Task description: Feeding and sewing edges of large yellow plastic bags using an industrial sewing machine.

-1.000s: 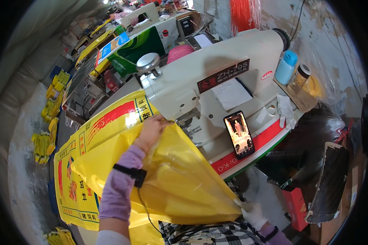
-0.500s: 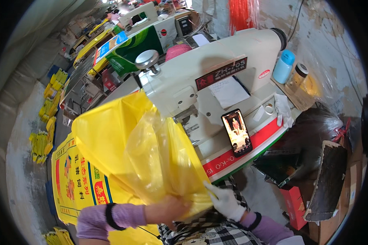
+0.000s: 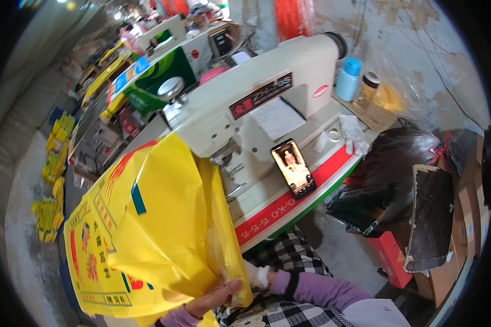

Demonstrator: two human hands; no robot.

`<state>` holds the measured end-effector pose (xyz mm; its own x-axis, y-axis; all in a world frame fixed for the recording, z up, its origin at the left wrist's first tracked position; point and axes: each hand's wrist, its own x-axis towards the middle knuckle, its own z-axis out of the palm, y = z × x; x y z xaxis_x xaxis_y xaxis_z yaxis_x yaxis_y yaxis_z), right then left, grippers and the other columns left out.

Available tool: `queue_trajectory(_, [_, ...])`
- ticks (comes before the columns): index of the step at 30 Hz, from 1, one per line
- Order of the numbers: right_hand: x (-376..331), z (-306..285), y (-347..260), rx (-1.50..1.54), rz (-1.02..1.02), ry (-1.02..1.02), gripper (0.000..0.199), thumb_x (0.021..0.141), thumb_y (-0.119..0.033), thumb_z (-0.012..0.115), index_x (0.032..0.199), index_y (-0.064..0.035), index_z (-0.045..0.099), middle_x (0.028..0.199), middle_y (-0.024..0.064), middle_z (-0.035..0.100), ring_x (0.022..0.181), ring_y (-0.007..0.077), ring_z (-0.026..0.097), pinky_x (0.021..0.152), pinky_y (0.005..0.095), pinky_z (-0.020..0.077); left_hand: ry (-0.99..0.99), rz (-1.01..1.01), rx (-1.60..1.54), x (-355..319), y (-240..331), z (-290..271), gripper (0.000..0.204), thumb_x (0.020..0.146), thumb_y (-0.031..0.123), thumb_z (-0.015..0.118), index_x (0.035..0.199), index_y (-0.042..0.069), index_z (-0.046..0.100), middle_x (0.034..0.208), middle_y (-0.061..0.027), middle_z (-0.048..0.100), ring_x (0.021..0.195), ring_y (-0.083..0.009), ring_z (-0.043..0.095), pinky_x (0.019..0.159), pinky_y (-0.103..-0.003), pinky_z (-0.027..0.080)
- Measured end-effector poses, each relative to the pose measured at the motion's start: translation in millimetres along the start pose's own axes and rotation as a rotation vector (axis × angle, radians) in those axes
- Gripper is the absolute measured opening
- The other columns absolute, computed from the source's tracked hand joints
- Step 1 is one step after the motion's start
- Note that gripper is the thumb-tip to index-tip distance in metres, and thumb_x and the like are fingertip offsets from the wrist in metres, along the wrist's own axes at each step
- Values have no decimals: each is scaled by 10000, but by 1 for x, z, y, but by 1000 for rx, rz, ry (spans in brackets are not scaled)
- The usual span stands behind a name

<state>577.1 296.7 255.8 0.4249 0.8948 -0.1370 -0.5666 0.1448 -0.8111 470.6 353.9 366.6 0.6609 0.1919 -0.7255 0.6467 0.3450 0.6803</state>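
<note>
While yellow printed plastic bag (image 3: 158, 229) is lifted before white industrial sewing machine (image 3: 256, 103), left hand (image 3: 213, 298) pinches lower edge; right hand (image 3: 253, 274) (gloved, mostly hidden) beside it, finger state unclear.

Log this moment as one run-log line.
left hand: grips yellow bag | right hand: on bag edge | sewing machine behind | phone on machine

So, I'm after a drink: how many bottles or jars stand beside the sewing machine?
2: a blue bottle at the machine's right end, and a dark-lidded jar just right of it. Others may be hidden.
</note>
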Motion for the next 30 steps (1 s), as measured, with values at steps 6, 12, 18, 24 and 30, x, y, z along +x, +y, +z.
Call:
queue_trajectory(6, [24,-51,-92,-414,-121,114,373,971,-182,551,1243,72,561,1229,151,628,1078,205,614,908,301,478,143,310,690,35,-28,-15,363,952,217,583,1292,95,551,1228,-164,602,1099,-288,618,877,-423,520])
queue_trajectory(12, [2,-60,-94,23,87,176,542,894,-102,610,1378,72,438,1293,162,585,1179,211,562,982,299,446,146,934,1121,18,118,21,242,791,19,568,998,96,668,800,-130,602,695,-336,604,609,-398,505])
queue_trajectory(18, [-16,-38,-100,-227,-91,97,490,875,-54,597,1336,39,461,1221,152,603,1150,225,576,959,308,454,273,1252,1462,27,181,51,111,658,45,616,753,97,596,720,-85,541,684,-269,583,590,-385,469])
queue_trajectory(24, [2,-49,-63,-383,-60,-27,475,843,-53,624,1301,-3,510,1189,131,637,1138,233,596,971,326,449,280,1374,1858,61,210,72,79,676,73,612,706,143,633,715,-31,550,736,-222,601,617,-348,485])
queue_trajectory(30, [-24,-32,-76,-313,252,17,475,867,-54,632,1327,-31,511,1223,94,625,1164,179,570,1002,306,430,120,972,1950,74,185,66,47,724,133,631,692,125,665,709,-63,622,725,-257,651,611,-379,494])
